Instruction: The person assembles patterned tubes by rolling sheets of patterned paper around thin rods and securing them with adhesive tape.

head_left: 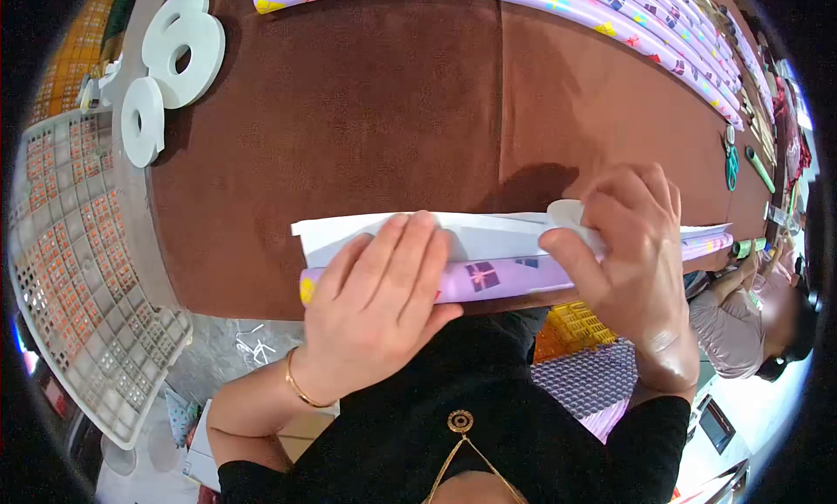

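Observation:
A roll of lilac wrapping paper (514, 280) printed with gift boxes lies along the front edge of the table. Its loose edge shows a white underside (497, 235) on the far side of the roll. My left hand (375, 308) rests flat on the roll's left part, fingers stretched out over the white edge. My right hand (632, 255) is closed around a small white roll of tape (565, 212), just above the paper's right part. The palm and fingers hide much of that tape.
White tape rolls (196, 59) lie at the table's left edge, beside a white plastic basket (78, 269). Several finished lilac rolls (558, 3) lie along the back. Scissors (731, 160) lie at the right. Another person (737, 325) sits at the far right.

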Tool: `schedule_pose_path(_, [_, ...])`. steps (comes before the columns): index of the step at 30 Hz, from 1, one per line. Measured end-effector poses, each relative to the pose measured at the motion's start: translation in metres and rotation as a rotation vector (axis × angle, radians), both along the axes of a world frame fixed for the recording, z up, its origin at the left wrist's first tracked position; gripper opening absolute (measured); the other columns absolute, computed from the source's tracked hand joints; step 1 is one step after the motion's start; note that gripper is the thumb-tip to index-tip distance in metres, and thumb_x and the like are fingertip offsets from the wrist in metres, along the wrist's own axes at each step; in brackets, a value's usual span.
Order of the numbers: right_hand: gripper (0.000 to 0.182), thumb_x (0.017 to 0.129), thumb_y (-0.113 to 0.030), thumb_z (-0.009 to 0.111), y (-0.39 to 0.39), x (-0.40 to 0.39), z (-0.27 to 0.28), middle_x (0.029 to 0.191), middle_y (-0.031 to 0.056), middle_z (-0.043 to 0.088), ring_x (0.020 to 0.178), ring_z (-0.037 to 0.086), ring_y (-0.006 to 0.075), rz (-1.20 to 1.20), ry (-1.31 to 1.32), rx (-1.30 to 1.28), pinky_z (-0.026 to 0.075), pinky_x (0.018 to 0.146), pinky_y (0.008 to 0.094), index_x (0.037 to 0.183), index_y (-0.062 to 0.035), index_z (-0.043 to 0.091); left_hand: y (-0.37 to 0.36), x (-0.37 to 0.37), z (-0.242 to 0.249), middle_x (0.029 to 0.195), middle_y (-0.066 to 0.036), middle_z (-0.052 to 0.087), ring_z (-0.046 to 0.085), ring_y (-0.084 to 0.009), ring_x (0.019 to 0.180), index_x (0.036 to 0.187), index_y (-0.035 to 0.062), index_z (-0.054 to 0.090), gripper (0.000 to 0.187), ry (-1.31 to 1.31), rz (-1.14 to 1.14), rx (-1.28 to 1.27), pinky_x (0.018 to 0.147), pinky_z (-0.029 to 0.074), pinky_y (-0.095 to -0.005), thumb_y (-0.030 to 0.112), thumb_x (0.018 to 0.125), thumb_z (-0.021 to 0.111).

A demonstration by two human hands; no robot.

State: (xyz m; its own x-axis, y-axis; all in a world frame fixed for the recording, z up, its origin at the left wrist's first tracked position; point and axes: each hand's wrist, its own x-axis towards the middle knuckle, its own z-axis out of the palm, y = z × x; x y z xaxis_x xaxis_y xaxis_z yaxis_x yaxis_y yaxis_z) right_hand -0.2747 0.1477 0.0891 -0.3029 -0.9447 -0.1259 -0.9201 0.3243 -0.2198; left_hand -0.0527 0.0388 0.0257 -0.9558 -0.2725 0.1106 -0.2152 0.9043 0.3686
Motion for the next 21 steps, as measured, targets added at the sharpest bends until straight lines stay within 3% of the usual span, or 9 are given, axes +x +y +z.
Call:
schedule_pose_path(5, [0.025, 0.074, -0.021, 0.069, 0.003, -0.005, 0.007, 0.09, 0.0155, 0.06, 0.093, 0.054, 0.0329, 0.01, -0.012, 0.006, 0.04, 0.086, 0.0436, 0.072, 0.0035, 0.061, -0.012, 0.016, 0.009, 0.133, -0.017, 0.058, 0.056, -0.0302, 0.121, 0.126, 0.0, 0.061, 0.056, -0.057, 0.012, -0.015, 0.095, 0.046, -0.0431, 0.036, 0.083, 0.068])
schedule_pose_path(7, [0.022, 0.074, -0.022, 0.072, 0.006, -0.008, 0.009, 0.091, 0.0114, 0.062, 0.095, 0.054, 0.0334, -0.018, 0.014, 0.01, 0.041, 0.086, 0.0449, 0.073, -0.0011, 0.066, -0.011, 0.014, 0.011, 0.132, -0.017, 0.057, 0.056, -0.0304, 0.119, 0.125, -0.0005, 0.061, 0.056, -0.055, 0.007, -0.018, 0.095, 0.046, -0.0433, 0.031, 0.08, 0.07])
schedule_pose_path(10, [0.022, 0.073, -0.021, 0.072, 0.01, -0.009, 0.009, 0.092, 0.0122, 0.061, 0.097, 0.054, 0.0339, -0.017, 0.028, 0.0, 0.041, 0.088, 0.0458, 0.073, -0.0006, 0.065, -0.004, 0.004, 0.014, 0.127, -0.018, 0.055, 0.054, -0.0353, 0.114, 0.128, -0.0021, 0.057, 0.06, -0.038, 0.088, 0.096, 0.097, 0.044, -0.0434, 0.016, 0.071, 0.066])
schedule_pose_path(14, [0.025, 0.073, -0.023, 0.073, 0.01, -0.01, 0.011, 0.091, 0.0133, 0.06, 0.096, 0.054, 0.0343, 0.0, 0.026, 0.005, 0.04, 0.088, 0.0463, 0.073, 0.0008, 0.064, 0.005, -0.007, 0.015, 0.119, -0.016, 0.053, 0.053, -0.0337, 0.107, 0.129, -0.0009, 0.057, 0.064, -0.073, 0.073, 0.151, 0.092, 0.045, -0.0444, 0.012, 0.066, 0.064])
schedule_pose_path(18, [0.029, 0.074, -0.025, 0.066, 0.014, -0.013, 0.009, 0.1, 0.0177, 0.061, 0.101, 0.053, 0.0342, -0.02, 0.024, 0.049, 0.039, 0.091, 0.0464, 0.07, 0.003, 0.059, 0.003, -0.01, 0.015, 0.117, -0.014, 0.053, 0.052, -0.0327, 0.105, 0.128, -0.0004, 0.058, 0.062, -0.098, 0.06, 0.137, 0.088, 0.045, -0.0442, 0.022, 0.071, 0.07])
schedule_pose_path(20, [0.029, 0.072, -0.025, 0.074, 0.015, -0.017, 0.01, 0.092, 0.0148, 0.06, 0.097, 0.054, 0.0353, 0.008, 0.025, 0.028, 0.04, 0.089, 0.0468, 0.074, 0.0019, 0.064, 0.003, -0.01, 0.014, 0.113, -0.013, 0.053, 0.052, -0.0317, 0.102, 0.128, 0.0002, 0.058, 0.067, -0.098, 0.056, 0.132, 0.084, 0.044, -0.044, 0.04, 0.075, 0.073])
schedule_pose_path(21, [0.029, 0.072, -0.025, 0.074, 0.017, -0.018, 0.01, 0.092, 0.0148, 0.06, 0.097, 0.054, 0.0353, 0.009, 0.024, 0.027, 0.04, 0.089, 0.0468, 0.074, 0.0019, 0.064, 0.003, -0.011, 0.013, 0.113, -0.013, 0.053, 0.052, -0.0317, 0.102, 0.128, 0.0002, 0.058, 0.067, -0.099, 0.056, 0.132, 0.084, 0.044, -0.044, 0.04, 0.075, 0.073])
